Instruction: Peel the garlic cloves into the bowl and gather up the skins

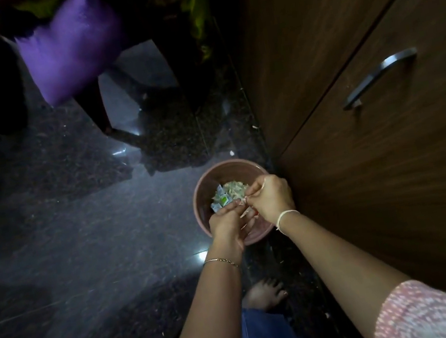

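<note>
Bare foot [265, 295] just short of the bowl [211, 175]. Over its near rim: left hand [229, 221] curled round garlic skins [245, 209], right hand [273, 197] pinching them. Pale scrap heap [234, 189] inside. Cabinet [394, 168] just beside the bowl.

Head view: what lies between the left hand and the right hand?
In the head view, pale garlic skins lie there: the left hand holds them, the right hand pinches at them, above the bowl. Any clove among them cannot be made out.
</note>
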